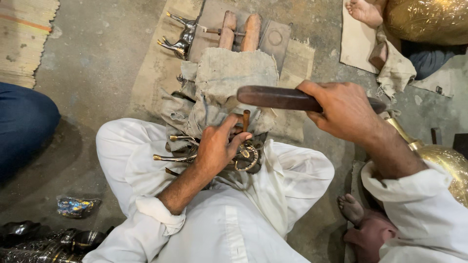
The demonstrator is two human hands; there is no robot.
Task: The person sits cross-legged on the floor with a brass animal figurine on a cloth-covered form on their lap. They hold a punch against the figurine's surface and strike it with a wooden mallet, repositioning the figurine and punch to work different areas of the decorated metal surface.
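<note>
Between the knees: person in white clothes is sitting cross-legged on grey concrete floor point(97, 58), working over a lap block wrapped in grey burlap cloth point(229, 78).
Left hand point(217, 148): pressing down on a brass animal-shaped figurine with thin pointed legs point(180, 157); fingers are curled and clamped on it, thumb and forefinger pinching a short brown chisel-like punch point(246, 119).
Punch axis: standing nearly upright, tip hidden under the fingers, head pointing toward the far side.
Right hand point(343, 109): fingers are wrapped tight around a dark wooden mallet-like bar point(280, 97).
Bar axis: lying left-right, free end reaching leftward, hovering just far and above the punch head; not touching.
Key relation: punch head is sitting just near of, and below, the bar's left end; right hand is well right of it, left hand is right on it.
Figurine axis: long axis running left-right across the lap, legs sticking out left.
Far centre: a second shiny metal animal figurine point(180, 39) is lying beside two reddish wooden rollers point(241, 31) on a flat brown mat.
Far right: another person's bare foot point(364, 10) beside a large embossed golden brass vessel point(426, 19).
Near left: dark metal pieces point(48, 241); crumpled foil wrapper point(75, 206).
Left edge: someone's blue-clad knee point(24, 122).
</note>
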